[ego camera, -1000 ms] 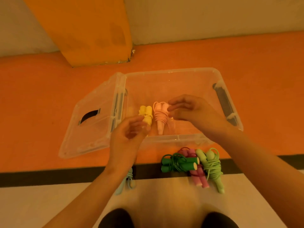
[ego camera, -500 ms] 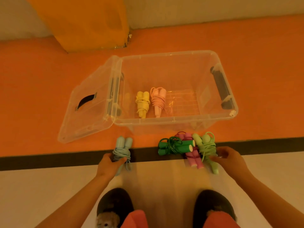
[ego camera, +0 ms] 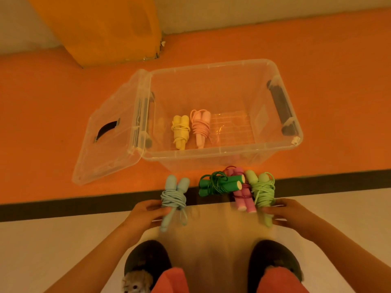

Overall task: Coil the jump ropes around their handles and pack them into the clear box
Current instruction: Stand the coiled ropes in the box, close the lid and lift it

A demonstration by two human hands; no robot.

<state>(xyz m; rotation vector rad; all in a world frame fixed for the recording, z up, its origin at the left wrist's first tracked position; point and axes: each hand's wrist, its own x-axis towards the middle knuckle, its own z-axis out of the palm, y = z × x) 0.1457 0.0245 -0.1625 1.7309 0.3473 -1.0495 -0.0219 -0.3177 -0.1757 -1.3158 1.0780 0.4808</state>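
Before the clear box (ego camera: 222, 154), the left hand (ego camera: 146, 215) is gripping the blue rope (ego camera: 173, 199), the right hand (ego camera: 285, 212) the light-green rope (ego camera: 263, 191).

I'm looking down on a floor in three bands. The far band is orange floor (ego camera: 330, 66), and it runs up to a pale wall (ego camera: 264, 11) along the top edge. A dark stripe (ego camera: 63, 205) crosses the whole view from left to right. On the near side of it lies pale floor (ego camera: 53, 250). At the far left a yellow block (ego camera: 101, 28) stands on the orange band against the wall; it may be a pillar or a padded mat. Its lower right corner looks chipped. The light is warm and tints everything amber.
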